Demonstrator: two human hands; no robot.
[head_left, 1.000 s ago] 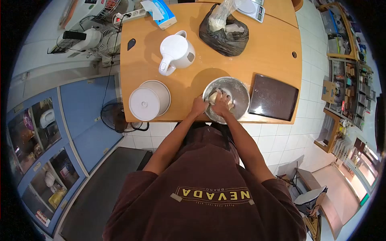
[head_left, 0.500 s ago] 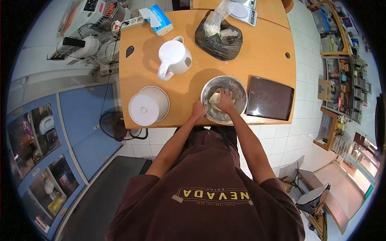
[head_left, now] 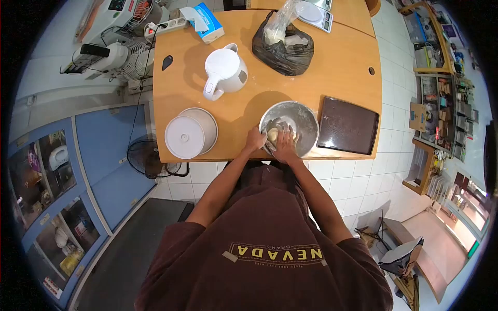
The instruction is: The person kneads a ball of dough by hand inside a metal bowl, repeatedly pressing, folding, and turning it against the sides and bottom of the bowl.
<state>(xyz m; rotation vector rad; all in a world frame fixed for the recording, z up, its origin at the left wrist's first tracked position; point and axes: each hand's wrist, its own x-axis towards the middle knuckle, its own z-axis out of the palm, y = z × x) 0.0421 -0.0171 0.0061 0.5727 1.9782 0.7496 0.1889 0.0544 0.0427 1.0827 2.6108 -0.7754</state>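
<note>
Dough: pale cream, uneven lump, partly hidden under the right fingers, some showing on either side of them. Sits in the metal bowl, low toward the body side. Bowl wall has whitish smears around the fingers.

Room: bare bowl wall beyond the right fingertips and to their right. Tray is just beside the bowl, right of the fingers. Table near edge runs under the wrists. Lidded tub well left of the left fingers, bare wood between. Kettle ahead-left, black bag straight ahead, both well apart from the fingers.

Pose: right hand palm down, fingers extended and pointing away from the body, laid on the dough, not wrapped round it. Left hand curled closed on the bowl's left rim; thumb position can't tell. Both forearms angle inward.
</note>
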